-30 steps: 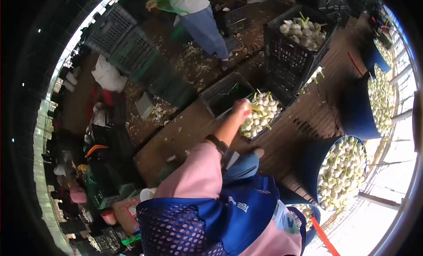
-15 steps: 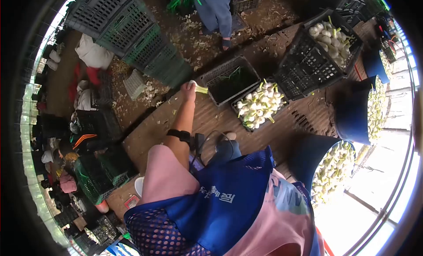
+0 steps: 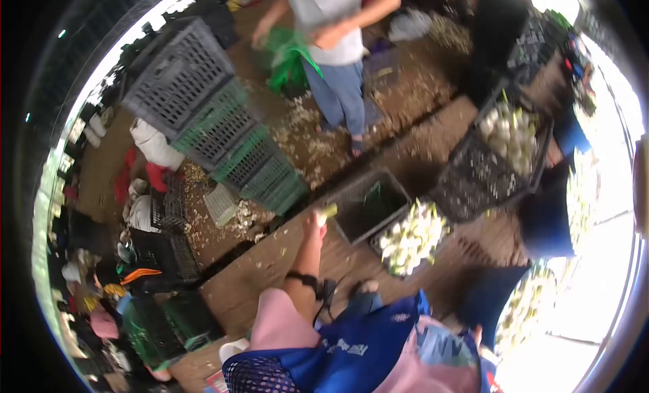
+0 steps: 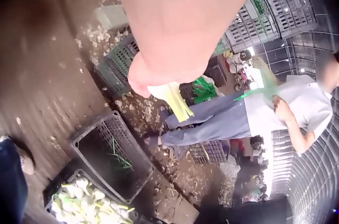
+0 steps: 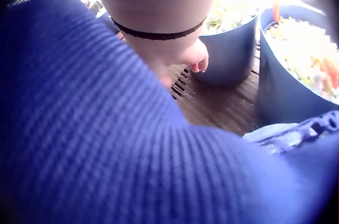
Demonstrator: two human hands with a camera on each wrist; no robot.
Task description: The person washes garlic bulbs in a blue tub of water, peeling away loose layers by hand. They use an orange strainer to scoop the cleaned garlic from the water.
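Observation:
My left hand [image 3: 313,225] holds a garlic bulb by its head, with the cut pale-green stem [image 4: 174,102] poking out past the fingers. Most of the bulb is hidden inside the hand. The arm reaches out just left of a black crate [image 3: 347,234] that has a few green leaves inside. Beside that crate, a second one is heaped with trimmed garlic [image 3: 414,239]. In the right wrist view my right hand [image 5: 192,57] hangs low with loosely curled fingers and nothing visible in them, partly covered by the blue clothing [image 5: 100,128].
Ahead, a person in a grey shirt [image 3: 331,28] handles green netting [image 3: 289,58]. Stacked crates [image 3: 209,116] rise at left. A tall black crate of garlic [image 3: 483,177] and blue tubs [image 3: 497,295] of garlic line the right. Garlic scraps litter the ground beyond the boards.
My left hand has come away from the garlic-filled crate to the left, bringing one garlic bulb with it. The head view has tilted up, showing more of the other person.

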